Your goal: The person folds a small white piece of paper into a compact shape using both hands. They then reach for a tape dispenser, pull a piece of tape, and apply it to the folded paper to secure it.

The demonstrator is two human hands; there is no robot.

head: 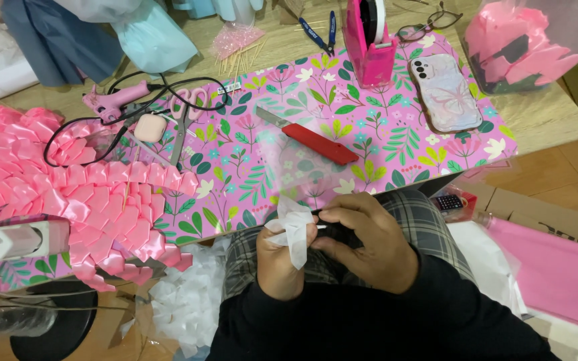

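Over my lap, my left hand (277, 257) pinches a folded piece of white ribbon (297, 227). My right hand (362, 234) closes around the ribbon's right side, fingers curled, with a thin white stick end showing between the fingers. Both hands sit just below the near edge of the pink floral mat (369, 134). A red utility knife (312, 138) lies on the mat above my hands. A pile of folded pink ribbon petals (68, 194) covers the left of the mat.
A pink glue gun (112, 100) with black cord, pink scissors (185, 113) and a small pink case (150, 127) lie at upper left. A pink tape dispenser (369, 40), phone (446, 90), glasses (429, 23) and blue pliers (322, 30) are at the back. White ribbon pieces (188, 301) lie below the mat.
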